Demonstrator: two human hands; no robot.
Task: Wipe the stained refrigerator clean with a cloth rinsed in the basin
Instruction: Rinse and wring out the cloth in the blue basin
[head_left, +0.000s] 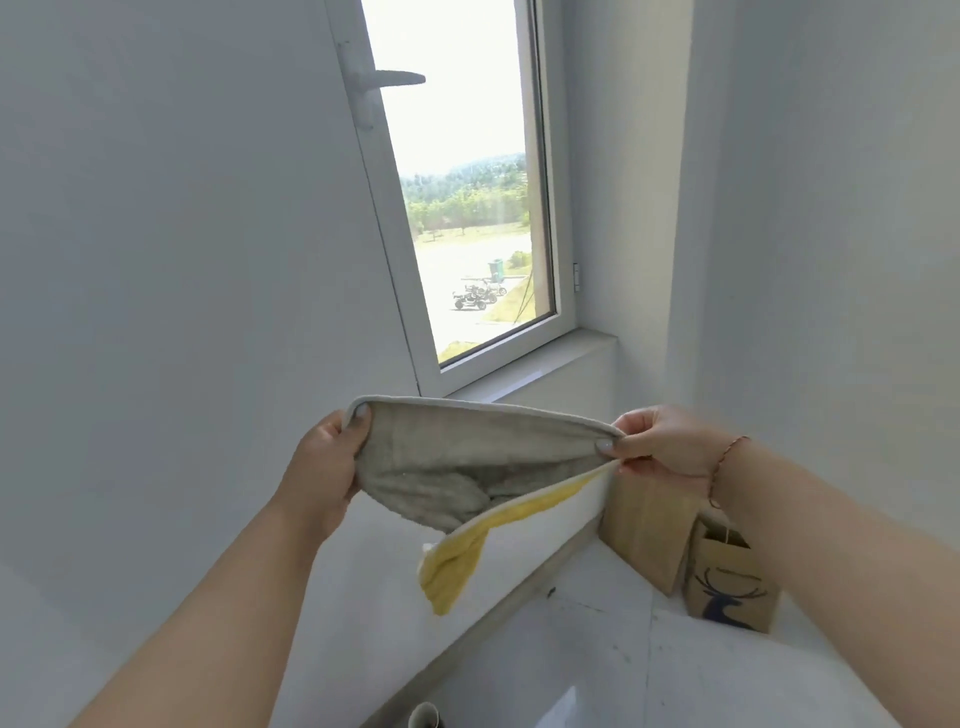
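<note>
The left hand (324, 470) and the right hand (662, 447) each pinch a corner of the grey-and-yellow cloth (467, 467) with their fingers, holding it stretched in the air before the window (467, 171). Below, two paper bags (691, 561) stand on the white tabletop (597, 649) against the wall.

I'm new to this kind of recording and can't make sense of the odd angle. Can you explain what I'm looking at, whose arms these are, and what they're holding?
There is no machine here. A person wears a wide-angle camera on their head, so you see their own two bare arms reaching forward. The left hand and the right hand each pinch one end of a cloth, stretched between them in the air. The cloth is grey on one side and yellow on the other. Behind it is a window in a white wall. Low on the right, on a pale marked surface, stand two brown paper bags, one printed with a deer. No refrigerator or basin is clearly visible.
</note>
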